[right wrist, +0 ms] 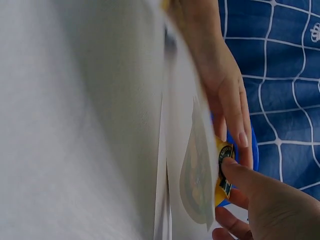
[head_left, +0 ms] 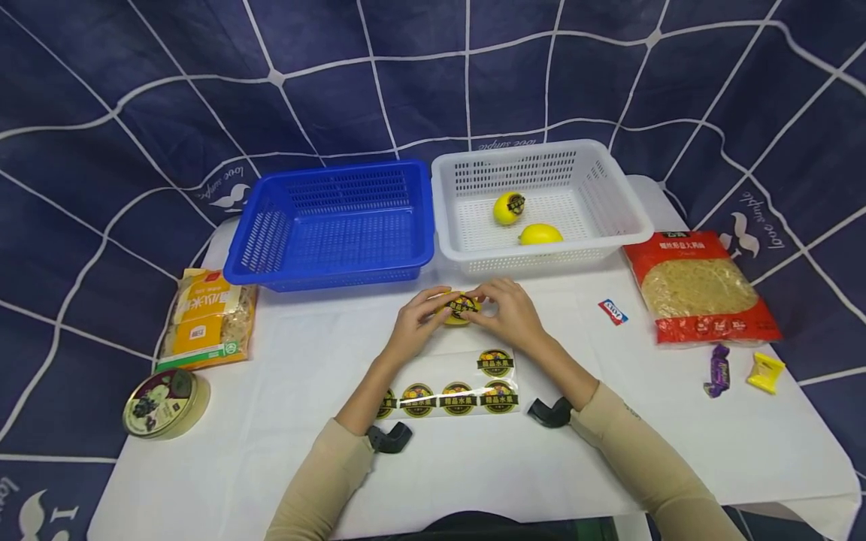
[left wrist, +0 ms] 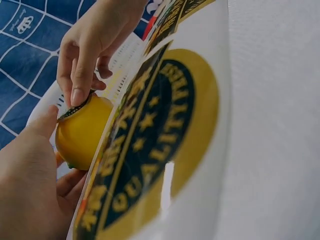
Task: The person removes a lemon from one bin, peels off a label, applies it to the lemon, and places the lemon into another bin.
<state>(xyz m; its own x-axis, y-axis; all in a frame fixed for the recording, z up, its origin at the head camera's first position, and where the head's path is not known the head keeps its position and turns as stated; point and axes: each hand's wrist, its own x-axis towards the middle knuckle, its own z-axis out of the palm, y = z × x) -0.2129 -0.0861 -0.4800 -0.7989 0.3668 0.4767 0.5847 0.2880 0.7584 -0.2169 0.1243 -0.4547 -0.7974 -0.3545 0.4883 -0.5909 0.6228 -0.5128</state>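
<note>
Between both hands, close over the table, is a yellow lemon [head_left: 449, 318] with a round black-and-gold fruit sticker [head_left: 464, 306] on its upper side. My left hand [head_left: 414, 324] holds the lemon from the left, thumb and fingers on either side of it. From the right, my right hand [head_left: 509, 314] grips the lemon too; its thumb [right wrist: 235, 169] presses on the sticker's dark band. In front of the hands lies a clear sheet of matching stickers [head_left: 440, 362], partly hidden by the left forearm.
Behind stand a blue basket [head_left: 352, 279] and a white basket [head_left: 541, 258] holding two lemons, one with a sticker. To the left are a yellow food packet [head_left: 206, 315] and a round tin [head_left: 165, 403]. A red noodle bag [head_left: 704, 289] and small wrapped sweets [head_left: 719, 371] lie right.
</note>
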